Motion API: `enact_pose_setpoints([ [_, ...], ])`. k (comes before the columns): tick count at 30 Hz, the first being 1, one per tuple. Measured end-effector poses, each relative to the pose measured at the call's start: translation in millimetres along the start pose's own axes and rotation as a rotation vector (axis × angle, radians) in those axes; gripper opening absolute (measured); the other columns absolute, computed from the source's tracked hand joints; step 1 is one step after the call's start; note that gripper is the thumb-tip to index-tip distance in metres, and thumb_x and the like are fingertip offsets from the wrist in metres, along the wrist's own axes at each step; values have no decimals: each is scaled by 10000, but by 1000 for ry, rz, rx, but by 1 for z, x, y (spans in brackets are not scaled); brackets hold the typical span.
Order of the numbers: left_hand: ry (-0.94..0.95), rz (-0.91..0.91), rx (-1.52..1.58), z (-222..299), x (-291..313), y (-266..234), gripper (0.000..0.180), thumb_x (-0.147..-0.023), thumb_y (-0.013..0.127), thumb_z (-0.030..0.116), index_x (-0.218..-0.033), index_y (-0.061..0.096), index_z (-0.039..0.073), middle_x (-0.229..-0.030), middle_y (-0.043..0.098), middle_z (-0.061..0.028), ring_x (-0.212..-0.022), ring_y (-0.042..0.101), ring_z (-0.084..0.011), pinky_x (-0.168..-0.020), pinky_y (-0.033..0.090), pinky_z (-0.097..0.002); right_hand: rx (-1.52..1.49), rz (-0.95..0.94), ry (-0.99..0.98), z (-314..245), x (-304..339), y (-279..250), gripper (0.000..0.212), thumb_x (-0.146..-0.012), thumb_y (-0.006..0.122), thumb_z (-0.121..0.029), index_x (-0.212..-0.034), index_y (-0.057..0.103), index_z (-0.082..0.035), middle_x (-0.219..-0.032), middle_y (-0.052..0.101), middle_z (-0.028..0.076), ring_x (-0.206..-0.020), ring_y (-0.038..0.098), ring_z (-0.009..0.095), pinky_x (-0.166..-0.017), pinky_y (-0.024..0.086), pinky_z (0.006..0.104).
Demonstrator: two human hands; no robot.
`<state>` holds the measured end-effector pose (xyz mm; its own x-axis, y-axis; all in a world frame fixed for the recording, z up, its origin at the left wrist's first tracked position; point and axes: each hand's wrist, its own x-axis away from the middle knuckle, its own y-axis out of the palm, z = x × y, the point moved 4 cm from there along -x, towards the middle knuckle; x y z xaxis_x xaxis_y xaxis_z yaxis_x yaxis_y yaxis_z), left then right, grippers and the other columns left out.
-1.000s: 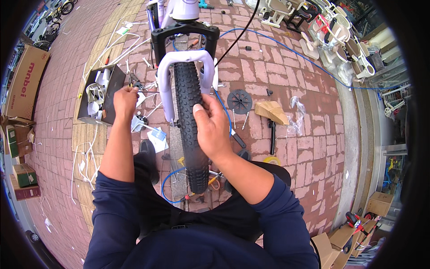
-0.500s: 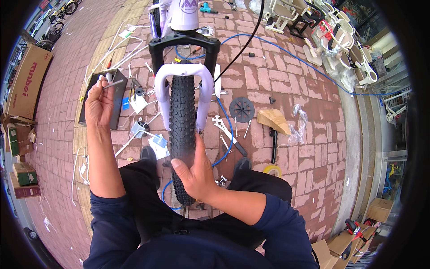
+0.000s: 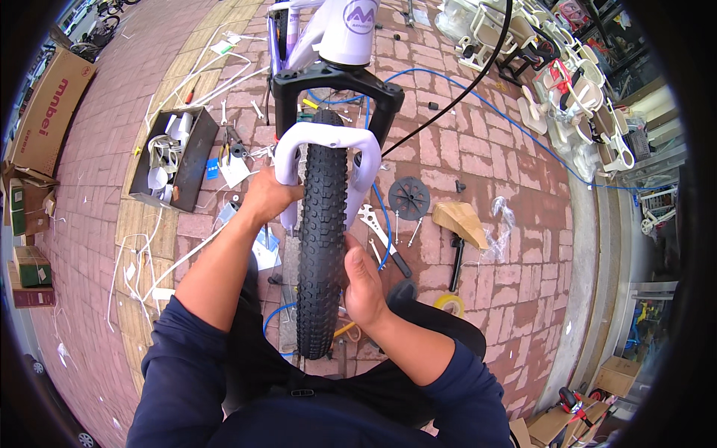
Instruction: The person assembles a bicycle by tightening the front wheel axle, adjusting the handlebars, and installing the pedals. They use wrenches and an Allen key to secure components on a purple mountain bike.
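A knobby black tyre on a bicycle wheel (image 3: 323, 246) stands upright before me, between the legs of a lavender suspension fork (image 3: 366, 168). The fork's black crown (image 3: 340, 78) joins a pale lavender frame (image 3: 349, 33). My left hand (image 3: 269, 196) reaches in at the left fork leg; its fingertips are hidden behind the leg and tyre, so whatever it holds cannot be seen. Against the wheel's right side, below the right fork leg, rests my right hand (image 3: 363, 287), thumb raised and its other fingers mostly out of sight alongside the wheel.
At left sits a dark toolbox (image 3: 198, 160) with white parts inside. Right of the wheel lie a multi-hole wrench (image 3: 385, 235), a black disc (image 3: 408, 198), a seatpost (image 3: 456, 261) with a paper-wrapped end and yellow tape (image 3: 449, 305). A blue hose (image 3: 478, 97) crosses the bricks.
My left hand, which held a thin grey rod over the toolbox, has moved right and down to the fork leg. The fork and wheel appear further right; my right thumb has come off the tyre tread.
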<state>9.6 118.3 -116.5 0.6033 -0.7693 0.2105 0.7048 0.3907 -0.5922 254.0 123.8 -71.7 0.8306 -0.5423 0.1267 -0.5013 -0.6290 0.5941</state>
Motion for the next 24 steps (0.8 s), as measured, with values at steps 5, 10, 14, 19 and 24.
enact_pose_setpoints([
  [5,-5,111,120,0,-4,6,240,-705,768,164,-900,757,24,-862,763,-154,-825,744,-286,-785,571,-397,-76,-183,187,5,-18,-22,683,-1122,395,-564,-1350,580,52,-1236,670,125,-1066,680,178,-933,556,332],
  [10,-76,105,314,-4,-17,2,220,-734,726,103,-928,739,0,-825,736,-140,-785,702,-233,-733,550,-377,769,-567,141,9,10,-37,711,-1002,630,-601,-1411,599,-20,-1339,625,222,-1203,655,311,-1036,498,485],
  [14,4,97,254,10,-10,-5,208,-694,741,89,-881,734,-3,-797,721,-109,-752,678,-210,-718,539,-370,1616,-937,667,63,56,-32,662,-883,770,-369,-1478,617,-121,-1419,607,190,-1305,611,374,-1053,404,705],
  [19,17,-38,201,28,-1,-2,236,-832,657,100,-1030,679,-27,-926,709,-81,-841,623,-150,-739,512,-350,1733,-448,902,58,43,-63,426,-943,693,-282,-1330,733,-106,-1462,599,184,-1315,599,399,-915,520,714],
  [24,90,33,370,18,-15,-2,223,-645,792,60,-839,697,1,-777,686,-64,-732,644,-170,-706,523,-345,1894,-388,880,35,28,-66,555,-706,917,-186,-1225,759,-67,-1275,682,161,-1237,656,362,-912,601,481],
])
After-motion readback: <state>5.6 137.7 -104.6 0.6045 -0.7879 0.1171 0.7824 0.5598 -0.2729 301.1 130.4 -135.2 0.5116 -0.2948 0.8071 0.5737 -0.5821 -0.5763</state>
